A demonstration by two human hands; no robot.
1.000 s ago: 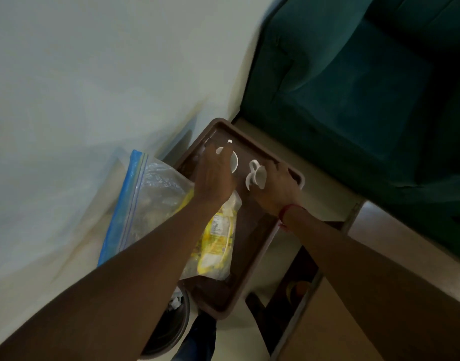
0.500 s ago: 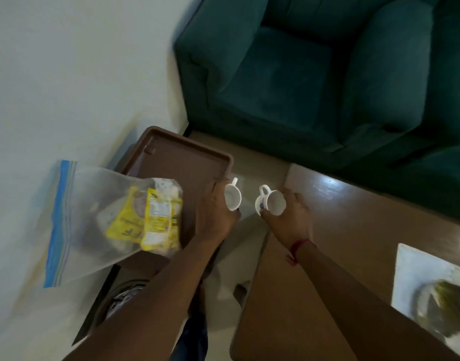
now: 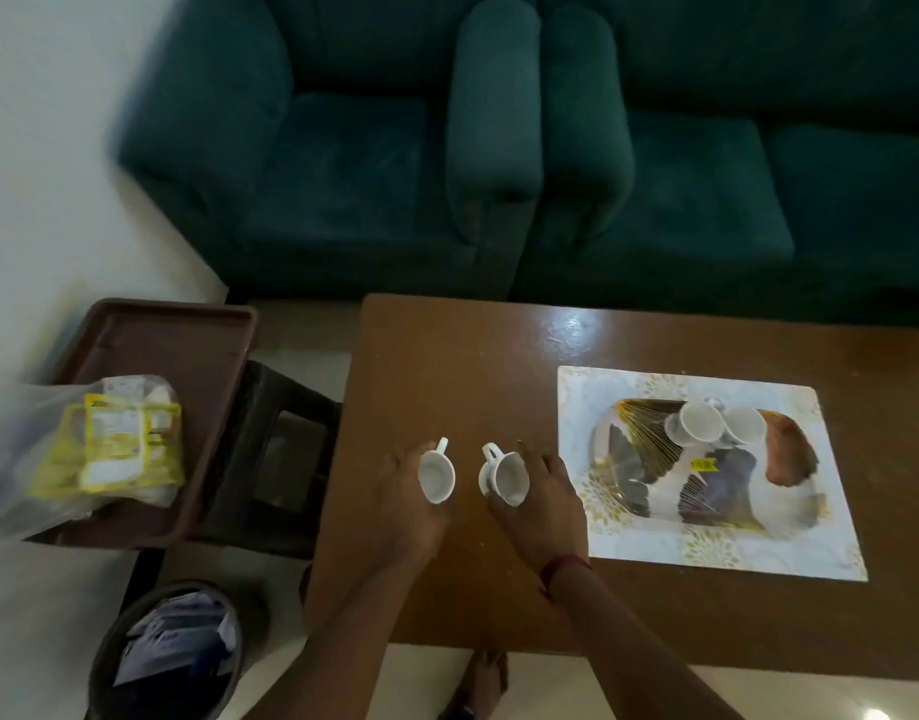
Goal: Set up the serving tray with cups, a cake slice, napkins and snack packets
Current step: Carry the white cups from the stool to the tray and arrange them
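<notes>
Small white handled cups point(image 3: 436, 476), seemingly empty, now over table point(image 3: 447, 356)

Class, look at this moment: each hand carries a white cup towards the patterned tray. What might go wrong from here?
1. The left hand and right hand each hold a cup close together; they may knock.
2. Two cups already crowd the tray's far end, so a new one could bump them.
3. The snack bag overhangs the brown tray and may slide off.
</notes>
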